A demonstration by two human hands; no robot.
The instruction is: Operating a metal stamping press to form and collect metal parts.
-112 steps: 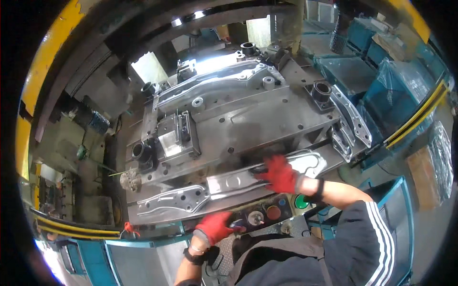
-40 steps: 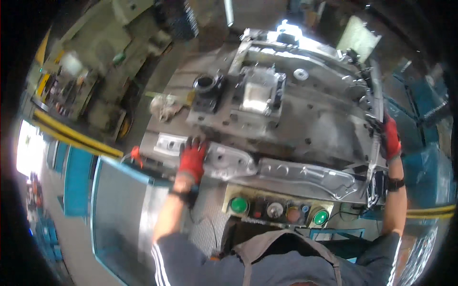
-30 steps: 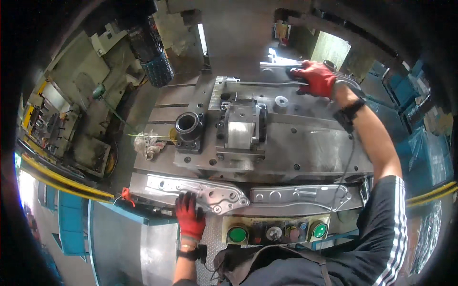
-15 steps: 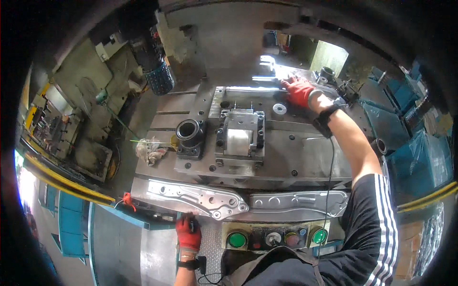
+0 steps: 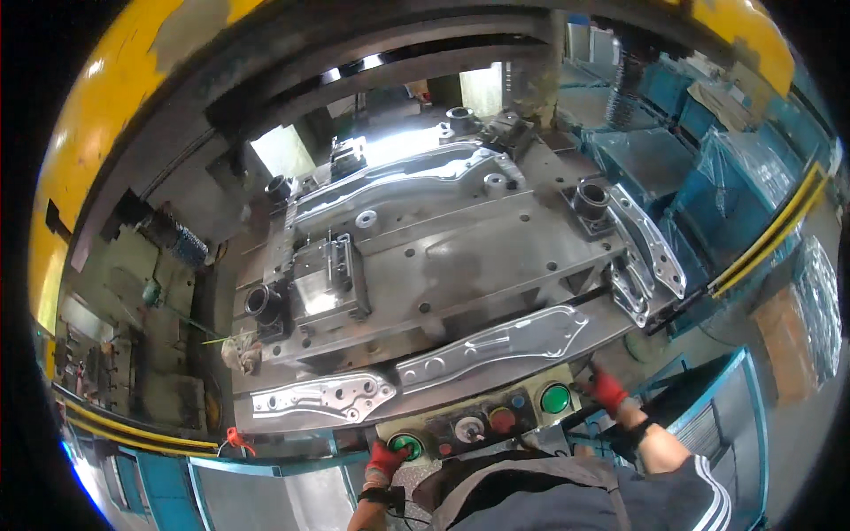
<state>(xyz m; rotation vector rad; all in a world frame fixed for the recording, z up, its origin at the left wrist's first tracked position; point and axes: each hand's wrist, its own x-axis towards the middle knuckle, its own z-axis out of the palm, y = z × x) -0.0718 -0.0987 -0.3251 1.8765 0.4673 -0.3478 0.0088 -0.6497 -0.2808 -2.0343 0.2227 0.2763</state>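
A gloved left hand (image 5: 384, 462) touches the left button (image 5: 405, 447), a green one at the near left of the control panel (image 5: 483, 410); whether its fingers are together or apart cannot be told. The right hand (image 5: 608, 392), also in a red glove and blurred, is just beyond the panel's right end, near the green right button (image 5: 555, 398); its finger position is unclear. Between the buttons, the panel carries a dial (image 5: 469, 430) and a red knob (image 5: 503, 420). Just past the panel, a short bracket (image 5: 323, 396) and a long bracket (image 5: 485, 350) lie end to end along the edge of the machine bed (image 5: 460, 243). Well behind the panel, a curved rail (image 5: 403, 177) spans the bed; to the panel's far right, a slim bracket (image 5: 651, 239) lies at the bed's side.
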